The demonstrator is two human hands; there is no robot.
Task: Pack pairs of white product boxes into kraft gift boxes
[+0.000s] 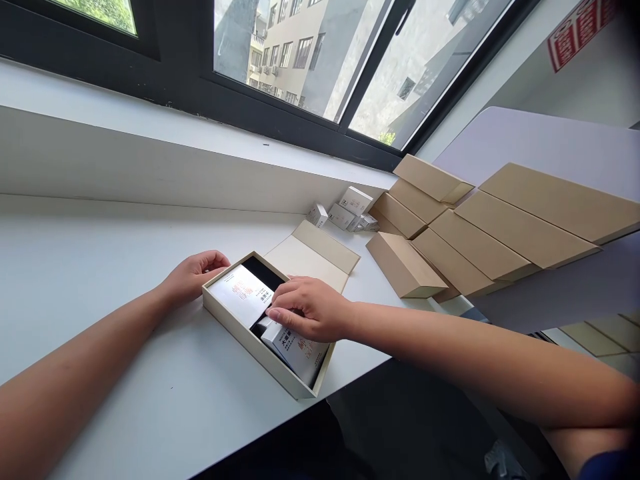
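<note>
An open beige gift box (260, 360) lies at a slant on the white table, its lid flap (325, 250) folded out behind it. Inside, one printed white box (243, 291) lies flat in the left part of the dark lining. A second small white box (300, 353) sits in the near right part, slightly tilted. My right hand (310, 308) reaches over the rim, with thumb and fingers closed on that second box; its fingertips are partly hidden. My left hand (197, 275) is curled against the gift box's left corner, thumb at the edge.
Several closed brown boxes (480, 233) are stacked on the right, against a pale partition (540, 133). Behind the lid, several small white boxes (345, 212) are piled by the sill. The table's front edge (295, 413) runs just below the gift box. A dark-framed window (185, 87) stands behind.
</note>
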